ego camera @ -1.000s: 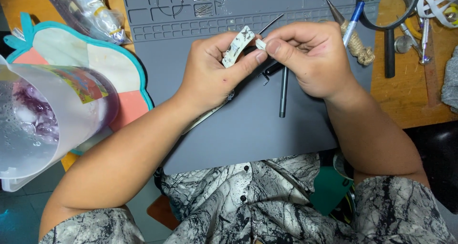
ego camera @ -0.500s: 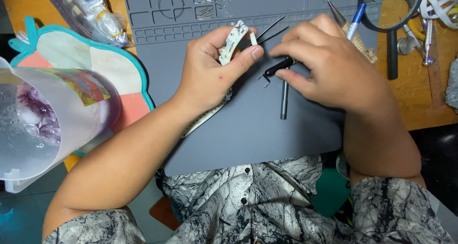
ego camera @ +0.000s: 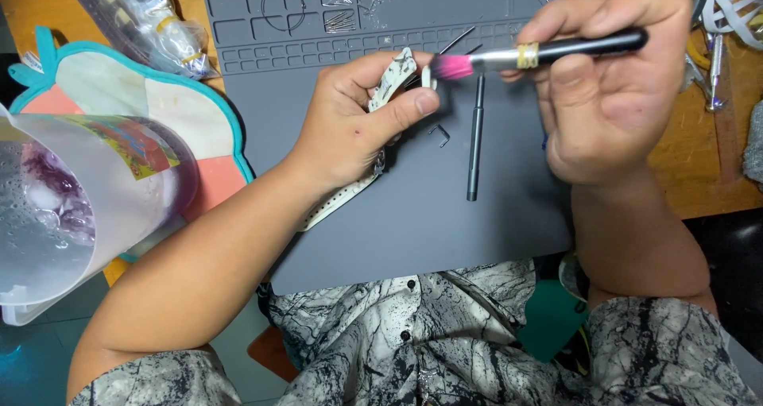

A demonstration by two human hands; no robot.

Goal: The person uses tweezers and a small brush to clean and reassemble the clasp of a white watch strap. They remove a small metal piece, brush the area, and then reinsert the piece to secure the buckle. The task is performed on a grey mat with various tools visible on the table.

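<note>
My left hand [ego camera: 354,120] grips a small flat part with a white and black marbled pattern [ego camera: 391,80], held up over the grey work mat [ego camera: 413,215]. A pale strap [ego camera: 338,201] trails from under that hand onto the mat. My right hand [ego camera: 616,88] holds a brush with a black handle, a metal ferrule and pink bristles [ego camera: 548,52]. The pink tip touches the top end of the marbled part. A slim dark screwdriver [ego camera: 474,136] lies on the mat between my hands, with a tiny bent metal piece [ego camera: 441,133] beside it.
A clear plastic jug [ego camera: 71,207] stands at the left on a teal-edged pad [ego camera: 119,96]. A clear bag of tools [ego camera: 147,21] lies at the top left. Small tools [ego camera: 715,64] are scattered on the wooden table at the right. The mat's top has moulded compartments [ego camera: 318,13].
My right hand has picked up the pink-tipped brush from the mat and brought its tip to the marbled part. My left hand kept hold of the part.
</note>
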